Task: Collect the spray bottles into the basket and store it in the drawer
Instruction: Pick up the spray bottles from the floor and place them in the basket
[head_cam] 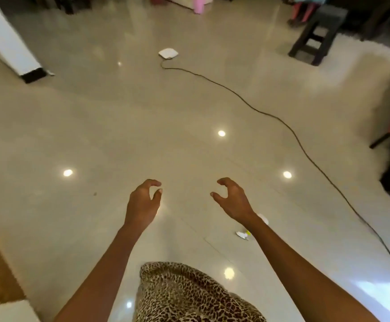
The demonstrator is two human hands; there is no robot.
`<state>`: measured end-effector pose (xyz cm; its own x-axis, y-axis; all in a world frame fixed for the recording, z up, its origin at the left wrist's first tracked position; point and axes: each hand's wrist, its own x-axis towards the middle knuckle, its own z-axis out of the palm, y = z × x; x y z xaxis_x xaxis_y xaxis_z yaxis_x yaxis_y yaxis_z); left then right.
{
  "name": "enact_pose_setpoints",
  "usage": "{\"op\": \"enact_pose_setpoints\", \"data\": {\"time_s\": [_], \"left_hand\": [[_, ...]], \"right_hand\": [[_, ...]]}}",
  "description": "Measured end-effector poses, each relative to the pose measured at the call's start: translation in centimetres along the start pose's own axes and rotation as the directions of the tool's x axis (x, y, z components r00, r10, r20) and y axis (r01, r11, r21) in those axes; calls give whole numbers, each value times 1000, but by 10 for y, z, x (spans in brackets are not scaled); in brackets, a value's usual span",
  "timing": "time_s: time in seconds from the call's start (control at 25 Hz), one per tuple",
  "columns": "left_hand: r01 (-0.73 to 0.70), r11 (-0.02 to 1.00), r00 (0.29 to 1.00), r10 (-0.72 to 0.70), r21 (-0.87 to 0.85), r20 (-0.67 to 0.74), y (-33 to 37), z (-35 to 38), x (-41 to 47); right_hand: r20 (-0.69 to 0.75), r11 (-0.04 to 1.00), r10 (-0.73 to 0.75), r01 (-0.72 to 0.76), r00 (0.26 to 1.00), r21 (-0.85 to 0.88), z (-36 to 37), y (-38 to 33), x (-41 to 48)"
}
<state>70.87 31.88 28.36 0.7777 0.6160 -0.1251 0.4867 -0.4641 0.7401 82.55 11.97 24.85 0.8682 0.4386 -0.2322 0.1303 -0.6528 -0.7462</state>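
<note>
Both hands are empty. The left hand (142, 202) and the right hand (233, 199) reach forward side by side, fingers loosely curled towards the thumbs and gripping nothing. They hang over the glossy floor (96, 126), on the near-left side of the black cable (270, 116). Under the right forearm, between it and the cable, lies a small white-and-yellow scrap (242, 235), too small to identify. The cable snakes up from the lower right to a flat white device (168, 53) at its far end. A dark stool (317, 36) stands beyond the cable, on its far right. A leopard-print garment (189, 293) sits nearest the person, well apart from the cable on its left.

No spray bottles, basket or drawer show anywhere in view, so the task's things have yet to be found. The likeliest trouble is the cable. A step to the right while searching could snag a foot on it, and the polished tiles look slippery. The glare spots could also hide a small clear bottle.
</note>
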Motion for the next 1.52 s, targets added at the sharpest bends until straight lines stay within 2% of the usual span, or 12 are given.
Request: {"op": "enact_pose_setpoints", "data": {"time_s": [0.24, 0.52, 0.64, 0.72, 0.92, 1.0, 1.12, 1.24, 1.32, 1.4, 1.52], "left_hand": [[-153, 988, 957, 143, 19, 252, 57, 82, 44], [-301, 952, 803, 223, 53, 552, 91, 185, 81], [-343, 936, 748, 220, 81, 627, 88, 227, 82], [-358, 928, 715, 203, 101, 669, 78, 263, 82], [-365, 912, 676, 121, 188, 727, 4, 370, 81], [-376, 896, 667, 84, 237, 740, -47, 425, 80], [-390, 875, 662, 49, 288, 748, -131, 513, 84], [-445, 841, 663, 78, 308, 745, -198, 583, 94], [-480, 815, 668, 99, 325, 738, -240, 627, 102], [-501, 799, 663, 107, 333, 741, -275, 665, 108], [-512, 793, 659, 116, 330, 743, -307, 704, 112]], "right_hand": [[-162, 970, 236, -224, 958, 94, -57, 65, 0], [-289, 880, 475, -451, 831, 148, -88, 144, 3], [-243, 846, 533, -519, 811, 123, -84, 182, 8], [-178, 836, 545, -547, 819, 46, -71, 219, 16], [-60, 835, 519, -521, 853, -179, 5, 333, 45], [24, 824, 496, -463, 868, -326, 46, 392, 59], [161, 804, 416, -280, 895, -525, 109, 485, 88], [236, 737, 323, -87, 916, -670, 152, 564, 120], [311, 644, 248, 84, 918, -761, 181, 615, 147], [369, 497, 208, 228, 906, -838, 207, 656, 169], [419, 318, 78, 376, 904, -870, 229, 699, 189]]}}
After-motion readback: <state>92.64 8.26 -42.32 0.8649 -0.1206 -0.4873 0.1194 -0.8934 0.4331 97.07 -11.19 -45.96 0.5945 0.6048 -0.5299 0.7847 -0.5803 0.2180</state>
